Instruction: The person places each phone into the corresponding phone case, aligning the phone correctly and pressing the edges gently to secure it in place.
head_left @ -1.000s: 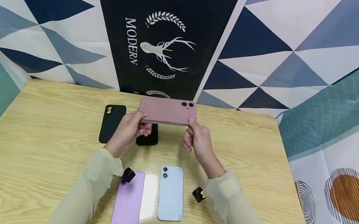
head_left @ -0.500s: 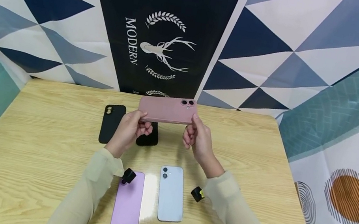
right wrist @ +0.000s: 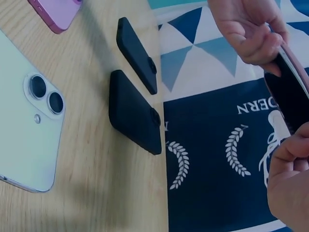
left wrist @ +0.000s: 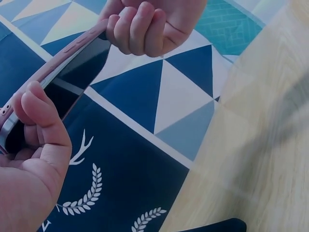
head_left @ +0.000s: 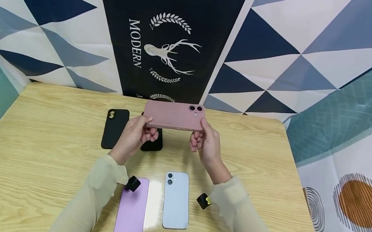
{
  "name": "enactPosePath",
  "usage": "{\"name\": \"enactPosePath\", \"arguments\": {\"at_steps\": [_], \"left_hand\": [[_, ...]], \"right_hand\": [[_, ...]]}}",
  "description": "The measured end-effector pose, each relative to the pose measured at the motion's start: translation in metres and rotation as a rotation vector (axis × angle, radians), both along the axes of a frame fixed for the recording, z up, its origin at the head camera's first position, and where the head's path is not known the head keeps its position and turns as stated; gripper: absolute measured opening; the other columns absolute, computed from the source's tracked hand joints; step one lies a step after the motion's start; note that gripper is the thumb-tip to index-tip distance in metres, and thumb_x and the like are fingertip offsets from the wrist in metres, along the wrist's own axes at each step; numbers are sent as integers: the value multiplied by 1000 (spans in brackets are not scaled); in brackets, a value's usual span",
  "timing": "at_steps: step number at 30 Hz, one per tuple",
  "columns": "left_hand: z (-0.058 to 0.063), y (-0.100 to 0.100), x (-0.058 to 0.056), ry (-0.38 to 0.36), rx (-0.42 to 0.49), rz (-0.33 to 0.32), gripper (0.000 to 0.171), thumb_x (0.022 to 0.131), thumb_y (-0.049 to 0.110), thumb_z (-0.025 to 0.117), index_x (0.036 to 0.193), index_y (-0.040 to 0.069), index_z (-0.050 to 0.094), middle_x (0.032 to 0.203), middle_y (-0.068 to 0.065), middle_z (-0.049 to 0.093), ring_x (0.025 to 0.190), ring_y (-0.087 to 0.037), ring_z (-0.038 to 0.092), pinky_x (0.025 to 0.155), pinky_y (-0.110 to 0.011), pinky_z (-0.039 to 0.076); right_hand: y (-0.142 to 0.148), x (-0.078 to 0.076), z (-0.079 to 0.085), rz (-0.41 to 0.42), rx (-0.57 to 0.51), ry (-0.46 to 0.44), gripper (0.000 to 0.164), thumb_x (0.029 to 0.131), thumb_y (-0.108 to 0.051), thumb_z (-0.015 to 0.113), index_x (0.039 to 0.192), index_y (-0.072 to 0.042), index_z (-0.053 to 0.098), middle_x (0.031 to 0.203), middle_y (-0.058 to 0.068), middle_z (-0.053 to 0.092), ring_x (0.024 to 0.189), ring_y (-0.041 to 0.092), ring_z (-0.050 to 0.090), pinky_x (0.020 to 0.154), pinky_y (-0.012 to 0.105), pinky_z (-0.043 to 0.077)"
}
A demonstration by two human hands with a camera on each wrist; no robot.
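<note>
A phone in a pink case (head_left: 173, 114) is held level lengthwise above the far part of the table, its camera end at the right. My left hand (head_left: 134, 134) grips the left end, thumb on the pink back. At the other end my right hand (head_left: 208, 144) pinches the lower corner, its other fingers curled beneath. The left wrist view shows the dark screen (left wrist: 79, 67) on the underside and a pale strip along the pink edge; whether the case sits flush I cannot tell. Below the hands lie a light blue phone (head_left: 176, 200) and a purple phone (head_left: 131, 214).
A black phone case (head_left: 114, 128) lies at the back left of the wooden table (head_left: 257, 157). Beside it, a second black case (head_left: 153, 143) is partly hidden by my left hand and the pink phone. A patterned cloth (head_left: 267, 59) hangs behind the table.
My right thumb has shifted slightly up and right on the pink phone's corner. The phone has tilted a little; both hands keep hold of it. The view has shifted very slightly.
</note>
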State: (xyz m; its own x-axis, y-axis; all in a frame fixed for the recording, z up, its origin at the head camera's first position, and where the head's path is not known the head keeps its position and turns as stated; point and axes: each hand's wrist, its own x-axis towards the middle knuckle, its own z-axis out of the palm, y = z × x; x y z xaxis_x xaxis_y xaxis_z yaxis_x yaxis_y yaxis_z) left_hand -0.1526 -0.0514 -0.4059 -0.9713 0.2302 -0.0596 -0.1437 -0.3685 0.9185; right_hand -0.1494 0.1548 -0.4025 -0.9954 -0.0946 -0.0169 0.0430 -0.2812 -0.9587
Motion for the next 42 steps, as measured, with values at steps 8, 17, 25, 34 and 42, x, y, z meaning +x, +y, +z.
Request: {"name": "enactPosePath", "arguments": {"at_steps": [8, 17, 25, 34, 42], "left_hand": [[4, 1, 2, 15, -2, 21, 22, 97, 15, 34, 90, 3, 51, 64, 1, 51, 56, -10, 51, 54, -20, 43], [5, -1, 3, 18, -8, -5, 26, 98, 16, 34, 82, 5, 51, 62, 1, 49, 56, -10, 51, 53, -20, 43], [3, 1, 3, -1, -22, -9, 25, 98, 17, 35, 85, 3, 51, 65, 0, 51, 58, -10, 51, 55, -20, 44], [7, 7, 5, 7, -5, -19, 27, 97, 16, 37, 78, 7, 55, 61, 2, 53, 55, -8, 51, 54, -18, 48], [6, 8, 6, -8, -9, -34, 26, 97, 16, 37, 80, 6, 54, 62, 2, 54, 56, -7, 50, 55, -18, 48]], "right_hand": [[-6, 5, 0, 150, 44, 11, 50, 99, -46, 34, 69, -11, 51, 52, -5, 52, 44, 5, 47, 40, 17, 41], [-9, 5, 3, 189, 11, 18, 34, 97, -21, 40, 68, -10, 53, 51, -5, 51, 43, 5, 46, 40, 15, 41], [-12, 6, 1, 145, -31, -22, 40, 98, -20, 36, 63, -11, 53, 49, -5, 53, 42, 4, 49, 39, 15, 44], [-24, 7, 0, 274, -64, 8, 40, 96, -39, 46, 69, -12, 56, 52, -5, 56, 44, 5, 50, 42, 17, 44], [-32, 4, -2, 213, -34, 53, 33, 96, -16, 42, 66, -10, 54, 52, -5, 54, 42, 5, 48, 40, 17, 43]]}}
